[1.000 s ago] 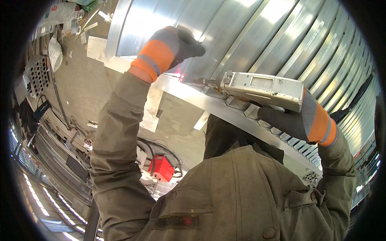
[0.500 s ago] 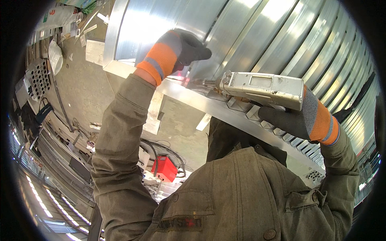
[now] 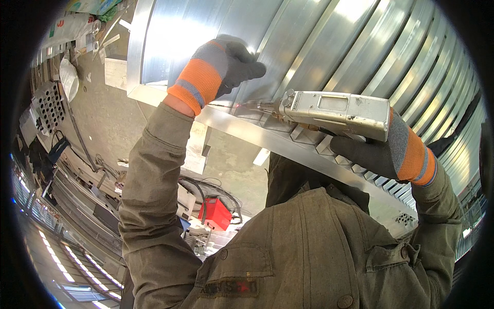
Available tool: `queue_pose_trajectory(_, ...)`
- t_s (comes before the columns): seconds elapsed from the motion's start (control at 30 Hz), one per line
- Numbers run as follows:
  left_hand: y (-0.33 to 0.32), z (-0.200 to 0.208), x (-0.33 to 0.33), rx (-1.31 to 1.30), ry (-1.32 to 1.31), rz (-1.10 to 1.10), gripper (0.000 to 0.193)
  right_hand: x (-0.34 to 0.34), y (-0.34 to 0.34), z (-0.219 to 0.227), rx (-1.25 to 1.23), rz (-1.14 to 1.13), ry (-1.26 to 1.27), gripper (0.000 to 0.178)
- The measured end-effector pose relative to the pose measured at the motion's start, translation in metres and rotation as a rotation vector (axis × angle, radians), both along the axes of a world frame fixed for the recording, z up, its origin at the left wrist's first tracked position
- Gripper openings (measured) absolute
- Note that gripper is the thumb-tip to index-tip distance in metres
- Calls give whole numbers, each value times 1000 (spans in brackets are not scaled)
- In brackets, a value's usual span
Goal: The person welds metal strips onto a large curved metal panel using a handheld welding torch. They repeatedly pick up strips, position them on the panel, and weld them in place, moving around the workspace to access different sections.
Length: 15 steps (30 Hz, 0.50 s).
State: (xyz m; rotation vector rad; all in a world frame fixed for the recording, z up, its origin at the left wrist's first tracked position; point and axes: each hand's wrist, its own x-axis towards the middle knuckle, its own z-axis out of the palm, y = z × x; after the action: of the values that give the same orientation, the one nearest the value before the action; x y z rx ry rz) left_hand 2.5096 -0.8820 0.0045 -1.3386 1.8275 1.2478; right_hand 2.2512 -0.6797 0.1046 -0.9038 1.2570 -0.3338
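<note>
Gloved in black, grey and orange, my right hand (image 3: 378,154) is closed around a silver box-shaped handheld laser welding gun (image 3: 334,110). Its thin nozzle points left, and its tip is at the joint between a slat and the frame edge, with a small red glow there. My left hand (image 3: 231,67), in a matching glove, rests on a shiny metal slat (image 3: 206,31) just above and left of the nozzle. Its fingers are bent but apart, one reaching to the right. The slatted metal panel has a flat frame rail (image 3: 247,129) along its near side.
Parallel slats stretch away to the right. Beneath the panel are pale wooden blocks (image 3: 195,149). On the floor below stand a red box (image 3: 216,213) and dark cables (image 3: 226,190). A perforated metal piece (image 3: 49,108) and scattered scraps lie at the left.
My left hand has shifted slightly left along the slat. The welding gun stays nearly still, its tip still at the joint. The view has moved a little.
</note>
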Motion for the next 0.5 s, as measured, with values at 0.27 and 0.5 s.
queue_pose_trajectory(0.27, -2, 2, -3, -33, -29, -57, 34, 2, -7, -3, -57, 21, -23, 43)
queue_pose_trajectory(0.5, -1, 5, -3, -17, -4, -37, 35, 6, -6, -7, -83, 55, 3, 42)
